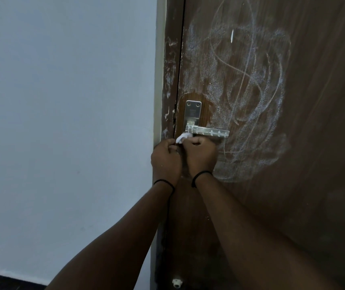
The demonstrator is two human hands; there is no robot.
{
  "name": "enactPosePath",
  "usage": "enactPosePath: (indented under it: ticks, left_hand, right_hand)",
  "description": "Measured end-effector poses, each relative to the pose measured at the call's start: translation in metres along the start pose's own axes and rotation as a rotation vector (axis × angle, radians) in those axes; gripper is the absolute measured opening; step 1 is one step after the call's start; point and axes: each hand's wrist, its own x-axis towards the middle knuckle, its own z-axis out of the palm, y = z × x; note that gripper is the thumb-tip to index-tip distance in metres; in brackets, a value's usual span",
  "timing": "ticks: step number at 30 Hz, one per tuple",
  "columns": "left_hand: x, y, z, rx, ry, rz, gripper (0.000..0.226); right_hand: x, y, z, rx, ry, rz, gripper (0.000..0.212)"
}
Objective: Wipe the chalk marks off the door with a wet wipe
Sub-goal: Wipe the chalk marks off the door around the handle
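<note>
A brown wooden door (314, 143) carries white chalk marks (251, 91), scribbled loops and smears to the right of and above the handle. A small crumpled white wet wipe (181, 138) shows just under the left end of the metal lever handle (207, 130). My left hand (166, 159) and my right hand (199, 156) are side by side below the handle, fingers curled, both pinching the wipe between them. Most of the wipe is hidden behind the fingers.
The door frame (168, 80), also streaked with chalk, stands left of the door, with a pale wall (62, 122) beyond it. A metal lock plate (193, 111) sits above the handle. A small white door stopper (176, 283) is near the floor.
</note>
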Motion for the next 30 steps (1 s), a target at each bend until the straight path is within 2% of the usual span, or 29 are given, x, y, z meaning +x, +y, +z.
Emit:
enactPosePath:
  ticks: [2,5,12,18,20,22,26,30]
  left_hand:
    - [0.000,0.001,-0.001,0.006,0.008,-0.010,0.027]
    - [-0.003,0.003,-0.003,0.006,0.023,-0.010,0.026]
    - [-0.008,0.009,-0.002,0.043,-0.015,-0.018,0.026]
    - [-0.009,0.011,-0.011,0.051,0.000,0.002,0.025]
    - [-0.007,0.012,-0.017,0.072,0.011,0.005,0.024]
    - [-0.005,0.013,-0.019,0.086,0.007,-0.004,0.025]
    - [-0.006,0.014,-0.015,0.104,-0.048,-0.012,0.024]
    - [-0.009,0.017,-0.014,0.015,-0.159,-0.040,0.020]
  right_hand:
    - [-0.003,0.009,-0.004,-0.061,-0.025,0.013,0.012]
    - [-0.007,0.023,-0.016,0.007,0.101,0.111,0.008]
    - [-0.009,0.006,-0.031,0.092,0.007,-0.046,0.010]
    - [0.005,-0.009,-0.023,0.210,0.095,0.187,0.010]
    - [0.002,-0.003,-0.022,0.090,0.020,0.178,0.006]
    - [-0.002,0.003,-0.023,0.032,-0.075,0.217,0.011]
    - [-0.011,0.009,-0.030,0.121,-0.120,0.288,0.009]
    - [-0.016,0.001,-0.042,0.174,-0.266,0.203,0.020]
